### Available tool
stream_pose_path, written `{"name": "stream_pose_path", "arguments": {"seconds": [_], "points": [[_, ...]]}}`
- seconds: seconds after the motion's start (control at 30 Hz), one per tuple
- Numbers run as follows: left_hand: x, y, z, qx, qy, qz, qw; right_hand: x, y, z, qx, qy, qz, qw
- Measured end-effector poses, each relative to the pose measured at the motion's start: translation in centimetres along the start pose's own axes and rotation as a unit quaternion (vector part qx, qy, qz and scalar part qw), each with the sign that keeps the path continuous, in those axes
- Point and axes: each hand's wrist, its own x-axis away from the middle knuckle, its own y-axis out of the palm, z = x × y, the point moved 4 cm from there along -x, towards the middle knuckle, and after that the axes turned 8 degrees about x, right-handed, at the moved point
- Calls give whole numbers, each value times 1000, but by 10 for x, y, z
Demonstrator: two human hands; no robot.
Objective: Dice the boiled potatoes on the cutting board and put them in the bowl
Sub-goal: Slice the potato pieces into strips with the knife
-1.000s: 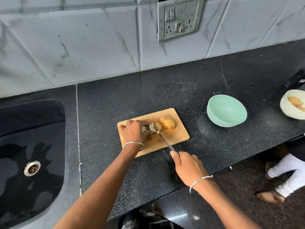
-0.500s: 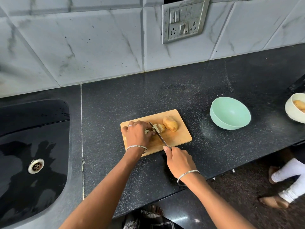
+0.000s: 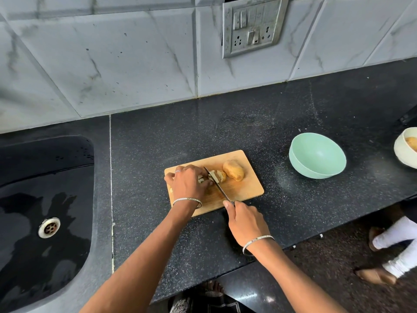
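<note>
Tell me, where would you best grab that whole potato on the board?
Probably pinch the potato across its short middle, from above and the right: it lies flat, oval, and the knife and left hand crowd its left side.

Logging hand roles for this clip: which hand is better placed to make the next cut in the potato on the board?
Right. The right hand grips the knife, its blade across the cut potato, while the left hand holds that potato steady on the cutting board.
</note>
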Motion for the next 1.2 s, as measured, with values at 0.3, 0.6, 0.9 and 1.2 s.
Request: {"name": "stream_pose_path", "arguments": {"seconds": [0.3, 0.6, 0.9, 1.2], "points": [[-4, -1, -1, 10, -1, -7, 1000, -7, 5, -12, 19, 51, -31, 998], [-8, 2, -4, 4, 0, -24, 1000, -1, 10, 3, -30, 45, -64, 996], [-8, 0, 0, -6, 33, -30, 999, 11, -18, 11, -17, 33, -40, 998], [-1, 4, -3, -9, 70, -6, 997, -4, -9, 8, -19, 37, 3, 999]]}}
